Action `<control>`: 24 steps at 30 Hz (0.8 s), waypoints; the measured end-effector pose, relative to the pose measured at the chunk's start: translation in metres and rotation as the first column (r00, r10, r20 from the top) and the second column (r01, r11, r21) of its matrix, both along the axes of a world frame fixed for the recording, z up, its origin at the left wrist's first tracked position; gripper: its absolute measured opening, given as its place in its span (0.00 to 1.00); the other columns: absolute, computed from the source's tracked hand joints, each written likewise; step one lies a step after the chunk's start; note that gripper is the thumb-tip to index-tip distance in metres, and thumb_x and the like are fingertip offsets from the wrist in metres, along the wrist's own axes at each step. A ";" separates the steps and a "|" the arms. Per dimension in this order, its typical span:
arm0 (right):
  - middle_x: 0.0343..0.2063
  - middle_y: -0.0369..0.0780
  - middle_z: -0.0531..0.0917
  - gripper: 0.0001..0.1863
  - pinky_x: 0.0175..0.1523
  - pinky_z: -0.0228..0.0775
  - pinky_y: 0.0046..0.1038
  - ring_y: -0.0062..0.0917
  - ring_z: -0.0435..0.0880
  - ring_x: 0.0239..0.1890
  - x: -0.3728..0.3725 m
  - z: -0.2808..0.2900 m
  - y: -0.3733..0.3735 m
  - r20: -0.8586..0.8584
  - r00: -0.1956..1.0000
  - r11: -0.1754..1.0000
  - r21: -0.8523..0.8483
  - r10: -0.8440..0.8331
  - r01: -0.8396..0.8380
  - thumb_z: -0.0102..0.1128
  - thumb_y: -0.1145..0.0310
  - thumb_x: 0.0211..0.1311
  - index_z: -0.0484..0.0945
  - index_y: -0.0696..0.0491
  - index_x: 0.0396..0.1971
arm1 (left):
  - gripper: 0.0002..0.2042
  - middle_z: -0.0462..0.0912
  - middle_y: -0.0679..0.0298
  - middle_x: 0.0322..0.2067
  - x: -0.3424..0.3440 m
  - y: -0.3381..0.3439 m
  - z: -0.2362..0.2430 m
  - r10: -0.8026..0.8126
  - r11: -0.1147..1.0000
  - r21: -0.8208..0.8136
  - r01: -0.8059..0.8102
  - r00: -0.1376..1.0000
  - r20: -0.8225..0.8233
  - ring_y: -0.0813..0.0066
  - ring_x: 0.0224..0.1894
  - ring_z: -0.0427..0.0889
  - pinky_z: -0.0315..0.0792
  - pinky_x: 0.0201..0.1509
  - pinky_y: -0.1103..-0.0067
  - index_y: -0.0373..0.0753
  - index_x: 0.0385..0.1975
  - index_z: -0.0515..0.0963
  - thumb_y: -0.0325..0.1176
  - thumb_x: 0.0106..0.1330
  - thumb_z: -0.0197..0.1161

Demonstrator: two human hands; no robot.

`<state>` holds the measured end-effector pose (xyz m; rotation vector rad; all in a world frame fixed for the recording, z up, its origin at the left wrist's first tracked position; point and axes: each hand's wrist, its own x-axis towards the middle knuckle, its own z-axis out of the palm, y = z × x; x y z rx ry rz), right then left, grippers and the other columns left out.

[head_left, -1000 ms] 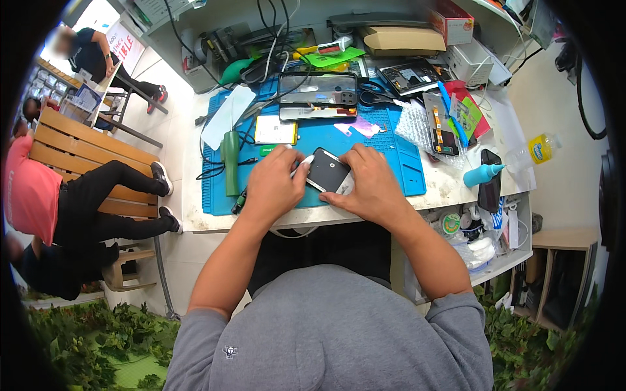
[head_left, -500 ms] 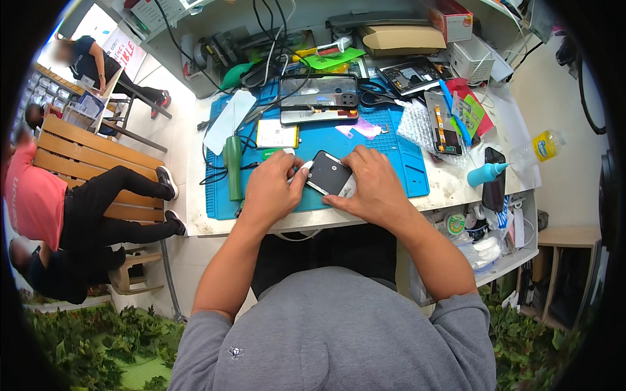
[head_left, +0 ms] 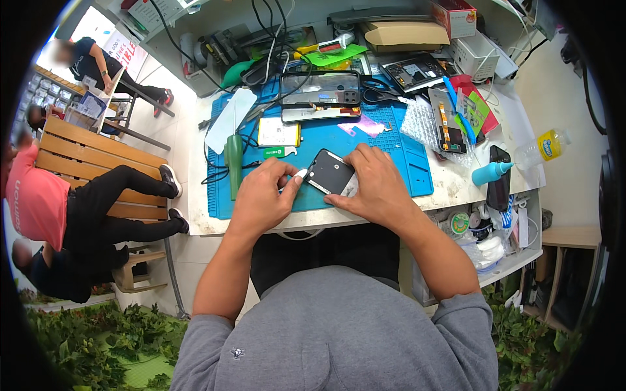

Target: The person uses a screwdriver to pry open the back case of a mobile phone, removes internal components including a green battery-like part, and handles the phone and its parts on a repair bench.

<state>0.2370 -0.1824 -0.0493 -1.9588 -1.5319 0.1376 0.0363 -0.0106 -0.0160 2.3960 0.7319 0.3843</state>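
1. dark phone panel [head_left: 330, 173]: it lies between the two hands, tilted, just above the near edge of the blue mat [head_left: 319, 138] on the white worktop [head_left: 198, 215].
2. right hand [head_left: 355, 174]: it pinches the panel by its right side, thumb along the lower edge and fingers over the upper right corner.
3. left hand [head_left: 290, 177]: thumb and forefinger are brought close together beside the panel's left edge. a small white bit shows at the thumb tip; what it is, and whether it is being pinched, cannot be told.
4. just beyond the left hand: a small green strip [head_left: 277, 152], and past it a pale battery [head_left: 277, 132] with a yellow edge.
5. to the left of the left hand: a tool with a green handle [head_left: 233, 166], and farther up a flat white piece [head_left: 231, 121].
6. beyond both hands: a phone shell [head_left: 319, 88], with black-handled scissors [head_left: 380, 91] to its right.
7. past the right hand's fingers: a pink sheet [head_left: 369, 127] on the mat, then bubble wrap [head_left: 417, 124] farther right.
8. well to the right of the right hand: a light-blue squeeze bottle [head_left: 489, 173], a dark phone [head_left: 499, 192] beside it, and a clear bottle [head_left: 548, 146] with a yellow label.
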 end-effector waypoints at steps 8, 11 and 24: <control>0.48 0.47 0.84 0.38 0.60 0.74 0.45 0.45 0.83 0.52 0.001 0.000 0.001 0.011 1.000 1.000 0.005 0.003 -0.003 0.92 0.47 0.49 0.85 0.61 0.50 | 0.09 0.83 0.54 0.32 0.059 0.013 -0.027 -0.024 0.988 0.155 0.011 0.996 0.080 0.54 0.33 0.84 0.76 0.39 0.62 0.34 0.44 0.90 0.34 0.74 0.76; 0.47 0.47 0.83 0.38 0.60 0.74 0.45 0.45 0.82 0.52 0.000 0.002 0.001 0.014 1.000 1.000 -0.022 0.001 -0.001 0.92 0.47 0.49 0.85 0.60 0.49 | 0.09 0.84 0.54 0.32 0.069 0.016 -0.029 -0.023 0.987 0.160 0.010 0.997 0.080 0.53 0.33 0.84 0.76 0.39 0.62 0.35 0.43 0.90 0.35 0.73 0.76; 0.47 0.47 0.83 0.39 0.60 0.73 0.46 0.45 0.82 0.52 0.000 0.002 -0.001 -0.005 1.000 1.000 -0.014 0.000 0.000 0.92 0.47 0.49 0.84 0.61 0.50 | 0.07 0.80 0.60 0.31 0.000 -0.002 -0.007 0.008 1.000 0.026 -0.011 0.996 0.092 0.67 0.29 0.78 0.73 0.35 0.69 0.34 0.44 0.88 0.30 0.74 0.76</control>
